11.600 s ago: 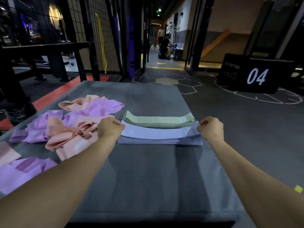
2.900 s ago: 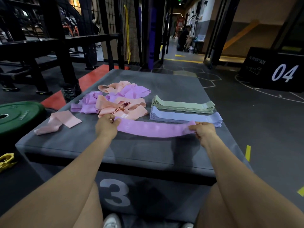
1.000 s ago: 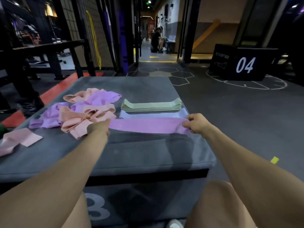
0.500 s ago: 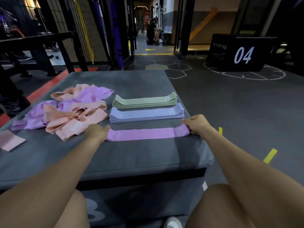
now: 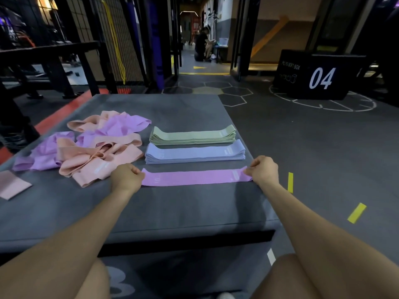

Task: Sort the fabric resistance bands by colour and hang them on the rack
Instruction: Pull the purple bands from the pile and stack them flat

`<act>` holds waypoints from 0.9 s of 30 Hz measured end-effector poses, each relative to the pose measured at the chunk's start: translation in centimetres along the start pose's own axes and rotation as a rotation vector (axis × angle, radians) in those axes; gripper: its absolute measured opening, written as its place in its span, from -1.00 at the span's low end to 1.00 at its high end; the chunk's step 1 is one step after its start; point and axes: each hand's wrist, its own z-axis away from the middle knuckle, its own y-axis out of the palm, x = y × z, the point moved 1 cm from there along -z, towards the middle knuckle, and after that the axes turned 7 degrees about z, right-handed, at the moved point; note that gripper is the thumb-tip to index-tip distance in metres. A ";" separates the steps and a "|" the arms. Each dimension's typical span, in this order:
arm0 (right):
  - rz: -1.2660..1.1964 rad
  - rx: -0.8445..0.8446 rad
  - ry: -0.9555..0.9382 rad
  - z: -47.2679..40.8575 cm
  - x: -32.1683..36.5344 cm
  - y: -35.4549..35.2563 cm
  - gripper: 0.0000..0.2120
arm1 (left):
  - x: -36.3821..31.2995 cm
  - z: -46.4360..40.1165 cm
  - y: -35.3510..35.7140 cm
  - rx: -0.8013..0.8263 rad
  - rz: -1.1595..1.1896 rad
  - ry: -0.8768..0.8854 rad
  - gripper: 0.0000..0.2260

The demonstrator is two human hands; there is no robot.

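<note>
A single purple band [image 5: 194,177] lies flat and stretched out on the grey soft box [image 5: 172,208]. My left hand [image 5: 126,176] pinches its left end and my right hand [image 5: 264,170] pinches its right end. Behind it lie a neat stack of blue-lilac bands [image 5: 195,152] and, farther back, a stack of green bands [image 5: 193,135]. To the left is a tangled heap of peach bands [image 5: 97,160] and purple bands [image 5: 45,155].
One pink band [image 5: 11,186] lies alone at the box's left edge. A black box marked 04 [image 5: 319,77] stands on the floor at back right. Black racks and mesh [image 5: 71,52] rise behind the box on the left. A person sits far down the corridor [image 5: 203,47].
The purple band, held up over the blue-lilac stack a second ago, has come down flat onto the box in front of that stack. Both hands still hold its ends.
</note>
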 end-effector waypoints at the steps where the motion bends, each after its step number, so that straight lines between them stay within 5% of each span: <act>1: 0.015 -0.007 -0.010 0.0 0.0 0.1 -0.90 | 0.1 0.0 0.1 0.003 0.003 0.011 -0.91; 12: 0.276 -0.041 -0.105 1.2 1.9 0.6 -0.85 | 1.6 -0.6 -1.3 0.003 0.036 0.011 -0.91; 23: 0.225 0.187 -0.527 6.6 16.6 10.6 -0.84 | 4.5 -3.2 -9.5 -0.109 -0.009 0.055 -0.82; 27: 0.216 0.248 -0.631 7.9 22.1 15.6 -0.81 | 5.6 -5.9 -12.2 -0.145 -0.034 0.097 -0.92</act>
